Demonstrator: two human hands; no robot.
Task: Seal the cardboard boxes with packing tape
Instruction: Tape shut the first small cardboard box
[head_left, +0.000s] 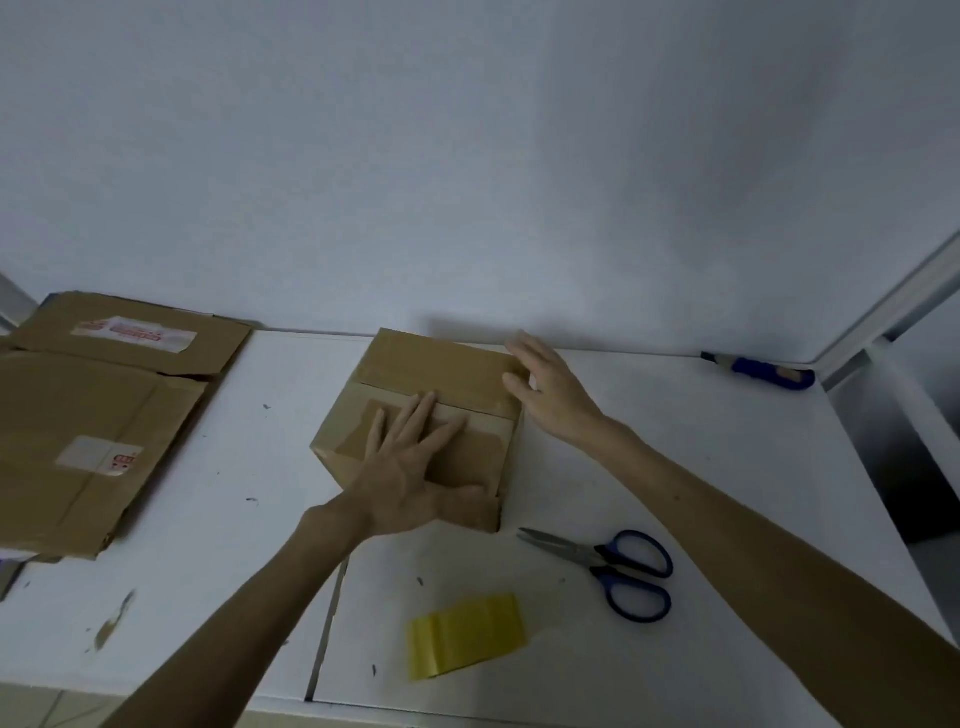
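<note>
- White table (701, 467) set against a pale, bare wall; seen from beside the person, with clock directions taken from the cardboard box as centre.
- Left fingers (415, 415): straight and spread, lying flat on the box top over a patch of brown tape (483, 457), tips pointing toward 12 o'clock.
- Left hand (410, 478): palm down on the near half of the lid, thumb stretched toward 3 o'clock along the near edge, gripping nothing.
- Right fingers (530, 353): extended and loosely spread, holding nothing, at the box's 2 o'clock corner.
- Right hand (556, 400): just beside the box's right edge; whether it actually touches the cardboard cannot be told.
- Cardboard box (441, 364): near the middle of the table, close to the wall, flaps folded shut, the seam between them running from 9 to 3 o'clock.
- Scissors (613, 566): blue handles, lying flat at 4 o'clock, blades shut and pointing toward the box.
- Yellow flat piece (467, 636): at 6 o'clock, near the table's front edge; what it is cannot be told.
- Blue-handled tool (763, 371): at 3 o'clock, against the wall.
- Flattened cardboard sheets (88, 441): overlapping at 9 o'clock, well apart from the box, bearing white labels.
</note>
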